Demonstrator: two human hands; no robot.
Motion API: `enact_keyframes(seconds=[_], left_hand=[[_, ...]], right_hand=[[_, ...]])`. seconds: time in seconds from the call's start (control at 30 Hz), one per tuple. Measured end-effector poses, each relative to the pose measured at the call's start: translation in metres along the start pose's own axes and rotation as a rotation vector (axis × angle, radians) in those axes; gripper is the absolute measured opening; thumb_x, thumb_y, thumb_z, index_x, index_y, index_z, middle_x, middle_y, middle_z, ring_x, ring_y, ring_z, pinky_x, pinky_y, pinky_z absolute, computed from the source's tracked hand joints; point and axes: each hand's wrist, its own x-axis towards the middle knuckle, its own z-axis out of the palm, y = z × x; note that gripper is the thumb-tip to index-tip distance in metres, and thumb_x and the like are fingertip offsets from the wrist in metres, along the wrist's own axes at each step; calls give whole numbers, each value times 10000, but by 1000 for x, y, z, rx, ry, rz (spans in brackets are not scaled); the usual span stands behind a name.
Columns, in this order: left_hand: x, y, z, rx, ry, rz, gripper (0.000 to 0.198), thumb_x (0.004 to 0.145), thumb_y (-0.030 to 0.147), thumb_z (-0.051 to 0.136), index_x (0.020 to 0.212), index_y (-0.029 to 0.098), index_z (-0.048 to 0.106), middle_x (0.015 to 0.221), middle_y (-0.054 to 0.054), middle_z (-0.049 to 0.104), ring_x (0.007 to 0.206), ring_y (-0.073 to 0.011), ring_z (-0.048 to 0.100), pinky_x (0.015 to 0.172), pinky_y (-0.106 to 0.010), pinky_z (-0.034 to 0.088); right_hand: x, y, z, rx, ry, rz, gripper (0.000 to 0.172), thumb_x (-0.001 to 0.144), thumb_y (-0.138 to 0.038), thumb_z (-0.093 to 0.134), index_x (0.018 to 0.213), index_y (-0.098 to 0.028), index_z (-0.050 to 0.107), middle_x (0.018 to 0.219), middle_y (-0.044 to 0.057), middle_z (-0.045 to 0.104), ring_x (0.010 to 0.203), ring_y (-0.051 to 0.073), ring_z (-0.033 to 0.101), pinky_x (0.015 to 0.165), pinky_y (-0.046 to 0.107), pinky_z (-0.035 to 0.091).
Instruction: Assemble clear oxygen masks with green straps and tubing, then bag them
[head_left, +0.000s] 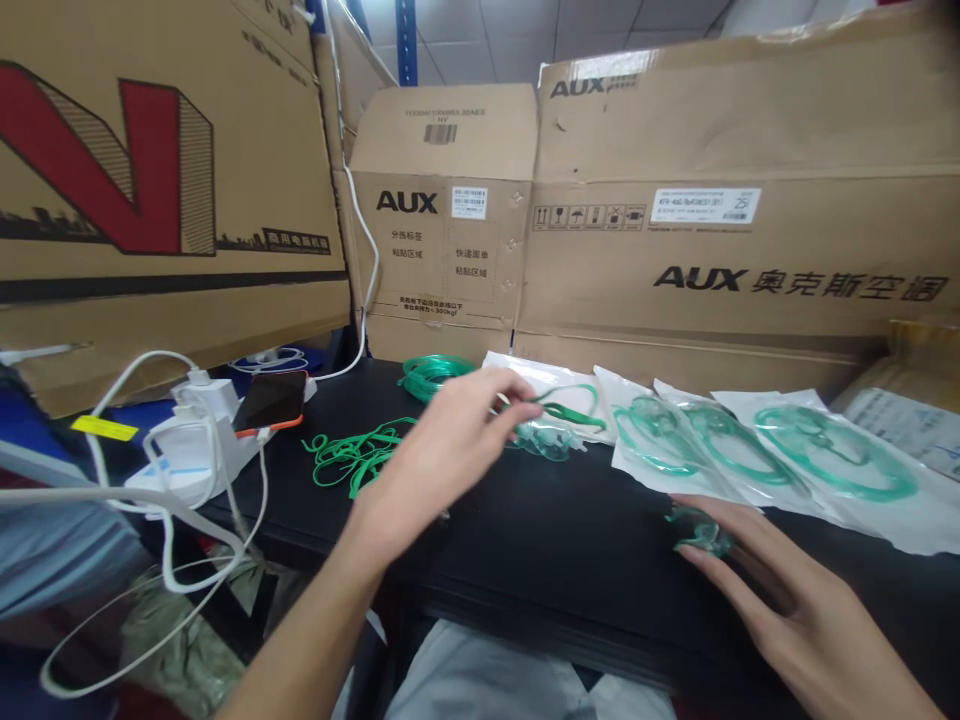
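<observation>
My left hand (450, 440) reaches over the black table (540, 550), fingers stretched toward a green tube (570, 412) and a clear green mask (544, 440) lying by an opened plastic bag. The fingertips touch or nearly touch the tube; a grip does not show. My right hand (780, 590) lies low at the right, fingers extended flat, fingertips against a small green plastic piece (697, 530). Loose green straps (352, 455) lie left of my left hand, and a coil of green tubing (431, 375) sits behind it.
Several sealed bags with green masks (750, 440) overlap along the table's right. Large AUX cardboard boxes (720, 230) wall off the back. A phone in an orange case (271, 400), white chargers and cables (191, 440) crowd the left edge.
</observation>
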Motion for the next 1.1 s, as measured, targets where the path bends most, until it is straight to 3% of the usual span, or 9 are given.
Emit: enact_keyframes(seconds=[0.2, 0.3, 0.37, 0.5, 0.63, 0.73, 0.83, 0.93, 1.1], left_hand=[[-8, -36, -64, 250, 23, -338, 288, 1004, 514, 638, 995, 236, 713, 888, -1, 787, 789, -205, 754, 726, -296, 497], [-13, -56, -71, 433, -145, -505, 294, 972, 526, 634, 982, 248, 727, 934, -21, 806, 832, -249, 769, 734, -326, 506], [-17, -66, -73, 537, -211, -567, 310, 900, 526, 713, 1012, 241, 759, 1069, -78, 817, 981, -340, 766, 791, -379, 519], [-19, -63, -74, 650, -145, -550, 587, 889, 613, 716, 1306, 199, 736, 1423, -198, 697, 1268, -478, 645, 964, -509, 498], [-12, -27, -46, 423, -164, -302, 508, 969, 661, 635, 1263, 272, 780, 1158, -79, 809, 1068, -339, 739, 927, -405, 505], [-10, 8, -5, -6, -347, -91, 433, 979, 664, 651, 1091, 295, 848, 1099, -9, 827, 1010, -243, 745, 861, -288, 499], [-13, 29, 36, -186, -502, -7, 404, 987, 640, 659, 1039, 297, 867, 942, 13, 816, 859, -183, 714, 725, -253, 448], [-14, 31, 59, -203, -563, 21, 453, 1047, 589, 575, 895, 254, 840, 712, 27, 684, 687, -141, 573, 657, -263, 373], [-9, 20, 61, -283, -607, -41, 412, 1058, 534, 553, 943, 225, 799, 670, 44, 536, 648, -129, 433, 581, -267, 300]], right_hand=[[-1, -1, 0, -28, -2, -20, 378, 1012, -523, 661, 1374, -415, 688, 1448, 9, 706, 1343, 325, 676, 1169, 488, 537], [-1, 0, -2, -41, -10, -36, 375, 1019, -511, 659, 1381, -415, 684, 1448, 4, 707, 1342, 312, 682, 1158, 457, 552], [-1, 0, -3, -44, -12, -45, 374, 1021, -508, 657, 1382, -413, 684, 1450, 0, 709, 1336, 305, 690, 1174, 450, 544], [-2, 0, -1, -56, -6, -44, 429, 1020, -519, 654, 1438, -424, 654, 1493, -6, 689, 1370, 311, 672, 1210, 493, 513], [-2, -3, 5, -102, 51, -68, 457, 994, -549, 690, 1425, -397, 682, 1443, 7, 735, 1317, 324, 715, 1176, 511, 548], [-1, -9, 9, -139, 67, -123, 405, 990, -494, 722, 1374, -368, 714, 1377, -3, 774, 1232, 277, 768, 1101, 391, 613], [0, -17, 12, -148, 54, -186, 396, 997, -416, 733, 1386, -345, 704, 1319, -14, 801, 1161, 222, 799, 1025, 272, 636], [-1, -25, 15, -132, 21, -208, 431, 1003, -389, 739, 1426, -327, 685, 1350, -5, 791, 1185, 216, 790, 1050, 259, 620], [-4, -39, 20, -32, -96, -22, 445, 1098, -417, 588, 1535, -337, 621, 1522, -1, 691, 1404, 222, 656, 1193, 327, 522]])
